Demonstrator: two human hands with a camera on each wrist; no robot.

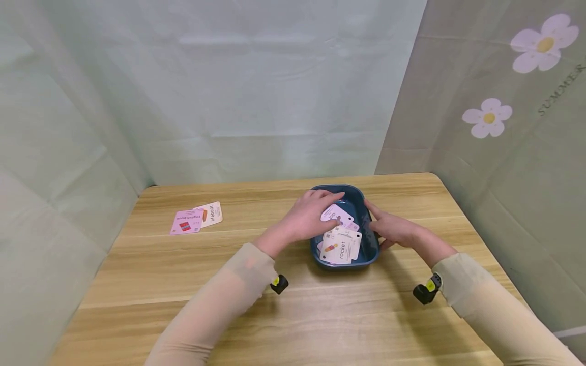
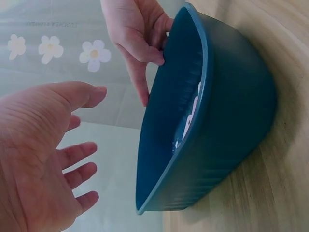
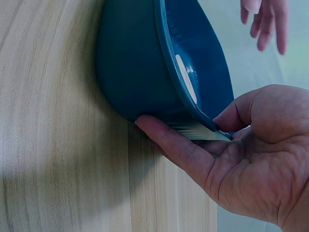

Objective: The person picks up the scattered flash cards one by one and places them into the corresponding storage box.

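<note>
A dark blue plastic bin (image 1: 366, 262) stands on the table, with several word cards lying inside. The top white card (image 1: 336, 251) reads "rocket" and has a small picture. My right hand (image 1: 397, 230) grips the bin's right side, thumb over the rim and fingers along the outer wall, as the right wrist view shows. Over the bin's left part hovers my left hand (image 1: 311, 216), its fingers spread and loosely bent. In the left wrist view, a gap separates that hand (image 2: 38, 154) from the rim, and nothing lies between its fingers.
Two more cards lie overlapped on the table's left side: a pink "English book" card (image 1: 186, 222) and a white "lifeboat" card (image 1: 212, 213). The wooden table (image 1: 256, 330) ends at a pale curtain (image 1: 256, 101) behind, with flower-printed cloth (image 1: 458, 66) to the right.
</note>
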